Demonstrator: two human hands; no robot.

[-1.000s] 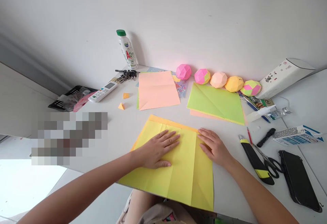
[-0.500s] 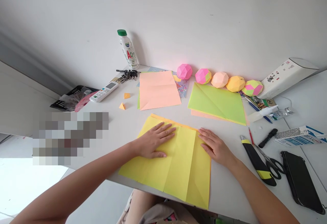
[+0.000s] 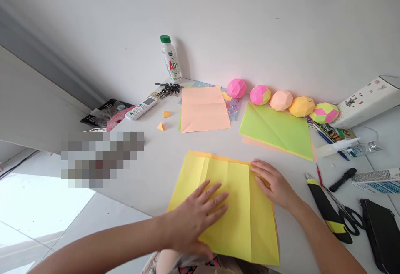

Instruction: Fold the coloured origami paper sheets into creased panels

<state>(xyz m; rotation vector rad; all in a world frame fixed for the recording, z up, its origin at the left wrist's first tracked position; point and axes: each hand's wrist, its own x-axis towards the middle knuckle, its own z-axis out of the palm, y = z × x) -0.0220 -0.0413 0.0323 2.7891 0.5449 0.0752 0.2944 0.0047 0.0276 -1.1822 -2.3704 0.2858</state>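
A creased yellow sheet of paper [image 3: 237, 219] lies at the table's front edge, with an orange sheet [image 3: 215, 156] showing along its far side. Over its left half is my left hand [image 3: 196, 215], fingers spread and palm down; whether it touches the paper I cannot tell. My right hand [image 3: 273, 182] rests with fingers stretched out on the sheet's far right corner. Vertical fold lines run through the yellow paper. Behind it lie a pink sheet [image 3: 204, 111] and a green sheet [image 3: 278, 130] with more paper under each.
Several faceted paper balls [image 3: 236, 88] line the wall. On the right are a utility knife [image 3: 328, 207], scissors [image 3: 346, 219], a black phone [image 3: 379, 232] and a glue bottle [image 3: 339, 147]. To the left are a remote control [image 3: 142, 108], keys [image 3: 170, 89] and a bottle [image 3: 171, 63].
My left hand has moved nearer to me, down the yellow sheet. My right hand stays at the far right corner. The view has shifted to the left.
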